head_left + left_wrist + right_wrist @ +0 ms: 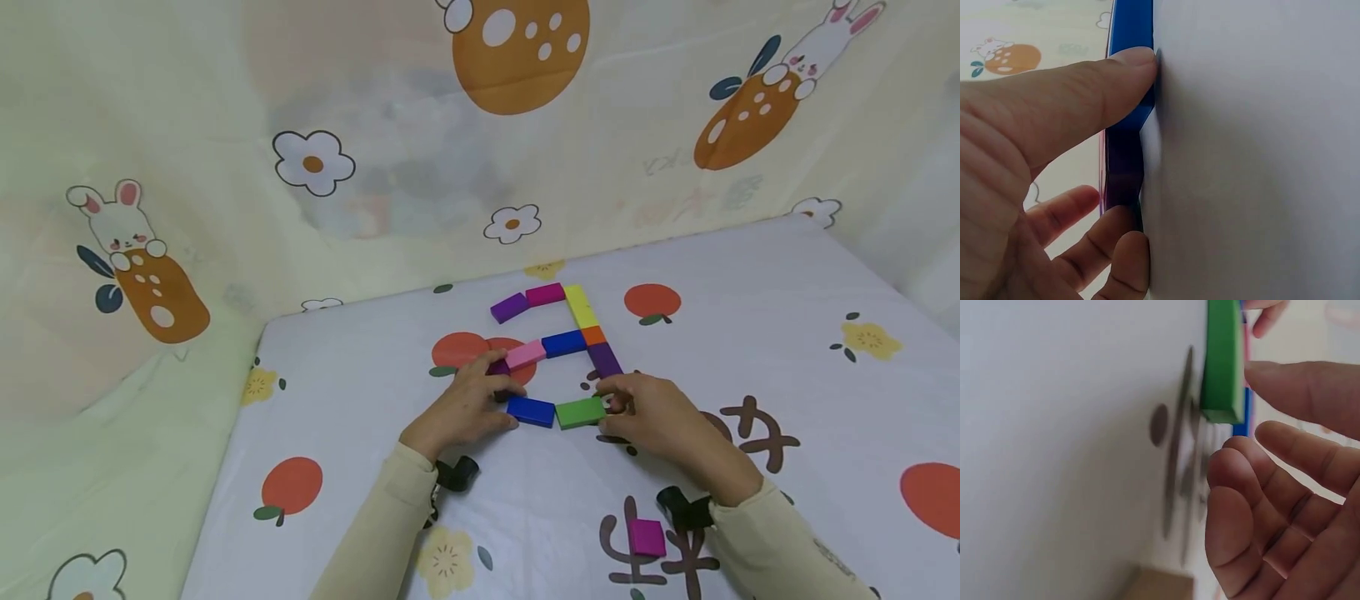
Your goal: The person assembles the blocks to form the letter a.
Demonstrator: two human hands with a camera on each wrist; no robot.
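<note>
Flat coloured blocks lie end to end on the tablecloth. My left hand [468,402] is at the row's left side. Its thumb [1129,69] rests against a blue block [531,412], while its other fingers are beside dark purple blocks [1124,159], partly covered by the hand. My right hand [660,417] is at the right end of a green block [580,412], fingers loosely bent; whether the thumb [1297,387] touches it is unclear. Above are a pink block [526,356], another blue block [564,343], an orange block [592,335] and a purple block [604,360].
Farther back, a violet block [509,307], a magenta block [545,294] and a yellow block [580,307] continue the arrangement. A loose magenta block [647,538] lies near the right forearm. A patterned cloth [405,208] hangs behind the table.
</note>
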